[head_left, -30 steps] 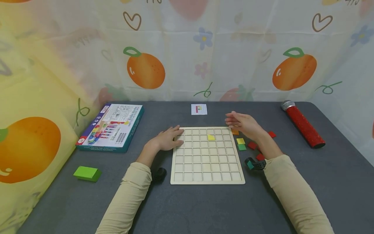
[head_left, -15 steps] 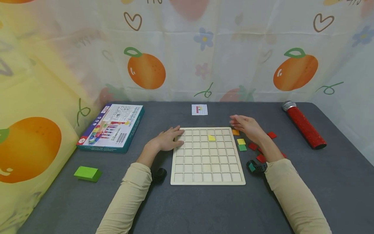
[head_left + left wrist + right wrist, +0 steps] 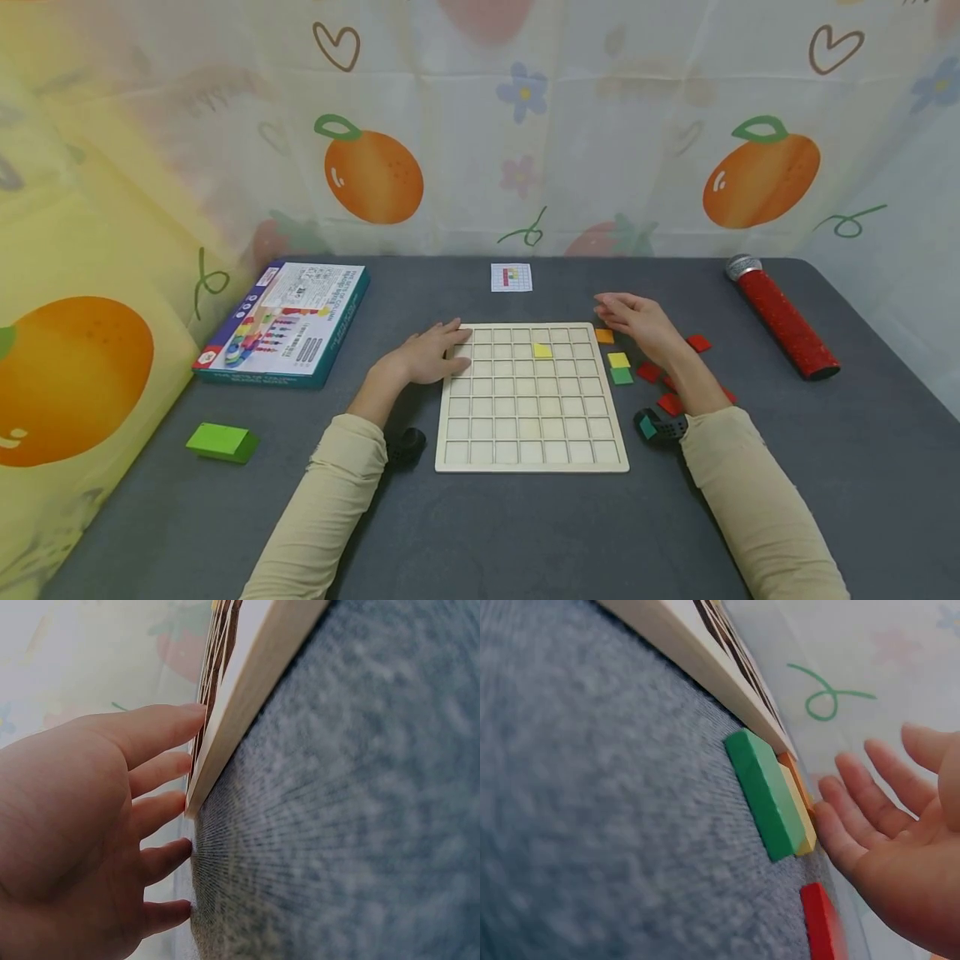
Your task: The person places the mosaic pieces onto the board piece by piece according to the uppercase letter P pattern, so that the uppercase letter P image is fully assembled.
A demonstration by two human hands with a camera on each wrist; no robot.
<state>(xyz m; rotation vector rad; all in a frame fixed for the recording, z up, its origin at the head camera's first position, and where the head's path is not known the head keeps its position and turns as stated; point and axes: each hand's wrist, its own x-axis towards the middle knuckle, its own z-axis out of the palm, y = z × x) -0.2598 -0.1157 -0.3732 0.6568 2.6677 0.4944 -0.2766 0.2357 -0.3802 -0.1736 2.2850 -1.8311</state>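
Note:
My left hand (image 3: 429, 357) rests on the upper left corner of a pale wooden grid board (image 3: 531, 430), fingers spread. In the left wrist view, the thumb and fingertips lie along the edge of the board (image 3: 251, 694). One yellow square tile (image 3: 542, 351) sits in a cell of the board's second row. My right hand (image 3: 637, 323) hovers past the board's upper right corner with loosely bent fingers, holding nothing. Beneath and beside it lie an orange tile (image 3: 604, 336), a second yellow tile (image 3: 618, 360) and a green tile (image 3: 763, 795). Several red tiles (image 3: 648, 372) are scattered near the right wrist, partly hidden by it.
Behind the board lies a small card (image 3: 512, 277) printed with a coloured grid pattern. A boxed game (image 3: 285, 321) is at the back left, with a green block (image 3: 222, 442) in front of it. A red microphone (image 3: 783, 318) lies at the right.
My right hand has shifted slightly right, off the board's corner, uncovering more of the orange tile. The left hand stays on the board, and the tiles have not moved.

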